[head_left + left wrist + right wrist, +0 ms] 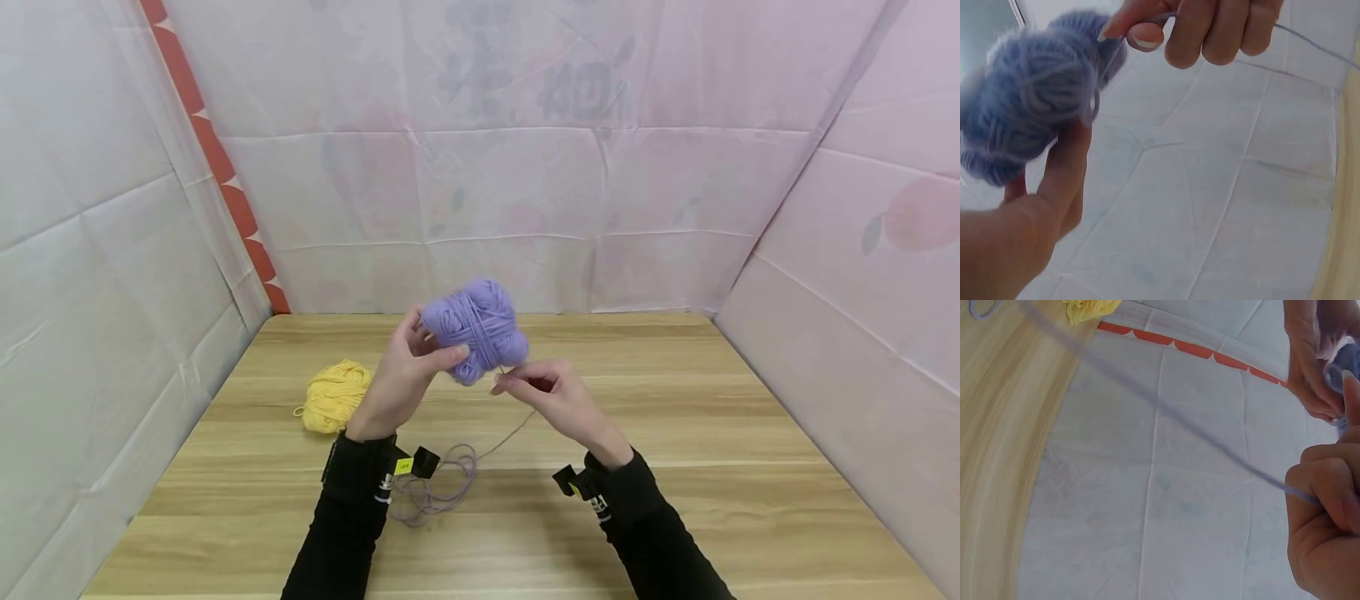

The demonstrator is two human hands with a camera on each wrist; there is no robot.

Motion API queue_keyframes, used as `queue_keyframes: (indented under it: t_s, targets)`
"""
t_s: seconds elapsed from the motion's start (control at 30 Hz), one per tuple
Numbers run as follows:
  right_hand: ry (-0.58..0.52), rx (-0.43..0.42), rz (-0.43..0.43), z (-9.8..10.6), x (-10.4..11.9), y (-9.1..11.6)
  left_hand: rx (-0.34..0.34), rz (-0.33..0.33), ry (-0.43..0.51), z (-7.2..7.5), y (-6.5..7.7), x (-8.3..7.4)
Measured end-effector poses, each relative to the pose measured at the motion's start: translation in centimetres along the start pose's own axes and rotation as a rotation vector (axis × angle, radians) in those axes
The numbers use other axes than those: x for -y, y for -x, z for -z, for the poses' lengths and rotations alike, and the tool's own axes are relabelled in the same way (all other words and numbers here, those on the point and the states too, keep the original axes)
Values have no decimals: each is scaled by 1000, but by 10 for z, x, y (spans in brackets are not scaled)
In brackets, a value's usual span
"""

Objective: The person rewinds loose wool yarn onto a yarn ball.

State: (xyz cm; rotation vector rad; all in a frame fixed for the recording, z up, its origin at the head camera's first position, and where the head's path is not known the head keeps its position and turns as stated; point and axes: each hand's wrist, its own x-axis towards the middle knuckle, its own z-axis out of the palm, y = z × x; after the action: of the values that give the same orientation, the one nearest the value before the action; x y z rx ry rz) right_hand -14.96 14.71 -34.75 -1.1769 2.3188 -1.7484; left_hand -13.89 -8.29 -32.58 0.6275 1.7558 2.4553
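A purple yarn ball (480,325) is held above the table by my left hand (397,375), thumb in front and fingers behind. Strands wrap around its middle. Just below and to the right of the ball, my right hand (558,400) pinches the purple yarn strand (1210,447) between thumb and forefinger. From that hand the strand runs down to a loose purple coil (442,492) lying on the table between the forearms. In the left wrist view the right hand's fingers (1200,31) are curled, with the strand passing through them close to the ball (1035,94).
A yellow yarn ball (337,396) lies on the wooden table (712,467), left of my left wrist. White sheets (480,183) surround the table at the back and both sides. A red scalloped strip (213,150) runs down the back left corner.
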Motion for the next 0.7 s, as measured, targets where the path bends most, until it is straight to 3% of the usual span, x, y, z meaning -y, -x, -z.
queue_keyframes:
  t_s: [0.2, 0.37, 0.53, 0.7]
  targets:
    - [67, 29, -10, 2, 9, 3, -166, -28, -90, 2, -3, 3]
    - [71, 16, 19, 8, 17, 8, -196, -19, -188, 4, -6, 8]
    - [29, -24, 56, 18, 24, 12, -105, 55, -310, 3, -7, 10]
    - [-11, -78, 76, 27, 26, 15, 97, 98, -409, 2, -8, 11]
